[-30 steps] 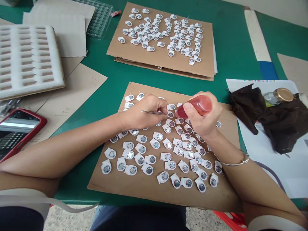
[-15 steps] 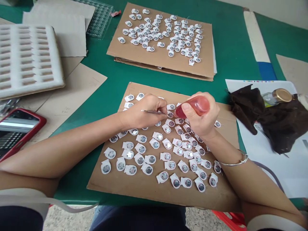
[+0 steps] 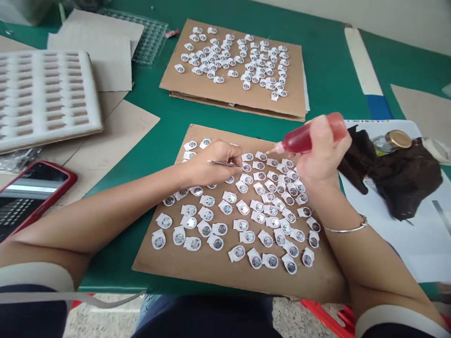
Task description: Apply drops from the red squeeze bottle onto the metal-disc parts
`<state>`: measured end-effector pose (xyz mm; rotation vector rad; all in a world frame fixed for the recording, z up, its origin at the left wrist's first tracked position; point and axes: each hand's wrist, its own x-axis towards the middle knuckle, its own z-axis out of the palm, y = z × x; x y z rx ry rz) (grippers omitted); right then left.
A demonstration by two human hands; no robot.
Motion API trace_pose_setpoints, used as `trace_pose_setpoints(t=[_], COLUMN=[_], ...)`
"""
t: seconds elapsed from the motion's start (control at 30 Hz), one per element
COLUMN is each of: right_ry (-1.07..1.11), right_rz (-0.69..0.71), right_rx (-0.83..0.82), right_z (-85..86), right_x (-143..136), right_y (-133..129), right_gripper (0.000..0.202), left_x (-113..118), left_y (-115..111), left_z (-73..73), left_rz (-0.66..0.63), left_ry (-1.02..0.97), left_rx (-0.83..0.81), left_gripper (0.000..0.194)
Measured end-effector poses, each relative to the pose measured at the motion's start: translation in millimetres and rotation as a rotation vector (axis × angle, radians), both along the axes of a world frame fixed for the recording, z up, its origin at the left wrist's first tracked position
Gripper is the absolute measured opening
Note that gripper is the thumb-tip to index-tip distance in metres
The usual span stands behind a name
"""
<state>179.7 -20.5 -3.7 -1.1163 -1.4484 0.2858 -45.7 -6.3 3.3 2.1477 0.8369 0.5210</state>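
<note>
The translucent plastic bottle of red liquid (image 3: pixel 299 139) has swung rightward, I see from afar, clasped in the right hand (image 3: pixel 322 152) over white-tabbed silver discs (image 3: pixel 260 156), left hand (image 3: pixel 213 164) pinching a slim metal tool (image 3: pixel 223 163).

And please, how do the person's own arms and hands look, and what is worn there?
The left hand and right hand are bare, without gloves. A thin silver-coloured bangle circles the right arm; none shows on the left. The left sleeve and right sleeve have broad pale cuffs.
</note>
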Motion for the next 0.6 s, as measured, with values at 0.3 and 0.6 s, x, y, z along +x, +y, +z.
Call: trace_pose_setpoints(t=[0.3,0.6], right_ry=[0.379,0.386], right_rz=[0.043,0.037], right_rx=[0.048,0.003], right_z=[63.5,49.8], right_x=[16,5], right_y=[25,39], right_gripper=[0.032,0.031], left_x=[6,12], left_y=[11,4], left_z=[22.0,4.0], left_rz=[0.076,0.174], left_ry=[0.032,-0.020], left_rx=[0.314,0.122], left_gripper=[0.006,0.007])
